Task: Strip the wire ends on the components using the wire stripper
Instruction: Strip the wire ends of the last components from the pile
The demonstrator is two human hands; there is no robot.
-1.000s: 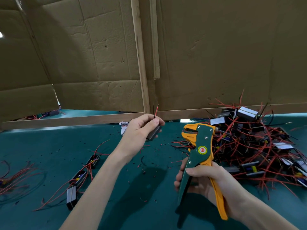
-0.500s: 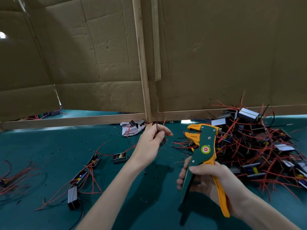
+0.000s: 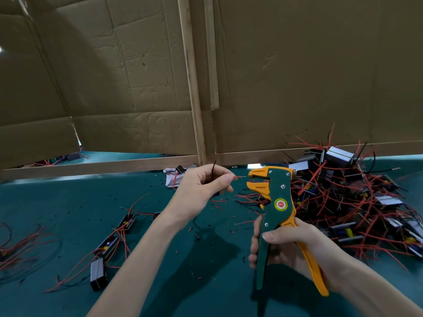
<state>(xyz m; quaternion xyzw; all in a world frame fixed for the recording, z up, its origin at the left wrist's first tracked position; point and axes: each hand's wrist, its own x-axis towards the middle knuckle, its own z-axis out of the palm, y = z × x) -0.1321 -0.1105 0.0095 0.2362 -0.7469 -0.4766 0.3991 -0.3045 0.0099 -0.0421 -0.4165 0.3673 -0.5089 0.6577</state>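
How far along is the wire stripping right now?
Likely done: a few components lie set aside on the left, and insulation scraps litter the table. In hand: the left hand pinches a red wire, its tip at the open mouth of the wire stripper, gripped by the right hand. Left: the large pile on the right.

Creased matt cardboard wall (image 3: 297,76); bare wood strip (image 3: 191,88); green-orange plastic wire stripper (image 3: 278,202).
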